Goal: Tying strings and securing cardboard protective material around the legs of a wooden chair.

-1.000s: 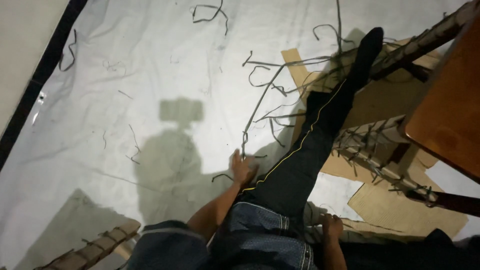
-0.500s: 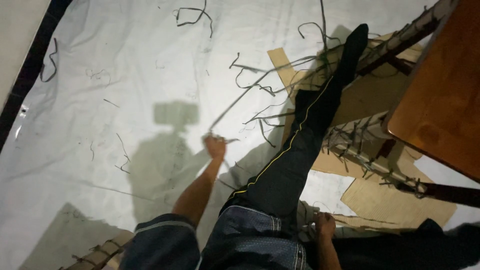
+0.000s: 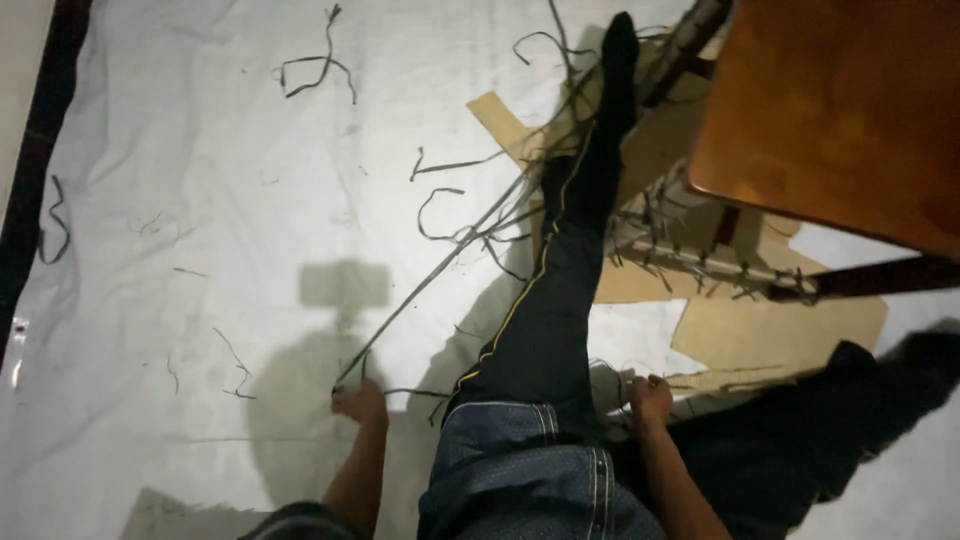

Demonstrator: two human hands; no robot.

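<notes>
I sit on a white floor sheet [image 3: 200, 150] with one dark-trousered leg [image 3: 560, 270] stretched out ahead. My left hand [image 3: 358, 402] is closed on the near end of a long thin grey strip [image 3: 440, 270] that runs taut up to a tangle of strips by my foot. My right hand [image 3: 650, 396] grips pale strands at the edge of a woven piece beside my hip. A frame wrapped and tied with strips [image 3: 700, 262] lies on cardboard [image 3: 780, 335] to the right of my leg.
A brown wooden tabletop [image 3: 840, 110] overhangs at top right, with a dark leg [image 3: 880, 275] below it. Loose cut strips [image 3: 310, 65] lie scattered on the sheet. A black border [image 3: 40, 130] runs along the left edge. Dark cloth [image 3: 850, 410] lies at right.
My left hand picked the strip up near my knee, lifted it, then drew it back toward me and lower, pulling it taut. The view has tilted and shifted. My right hand stays put.
</notes>
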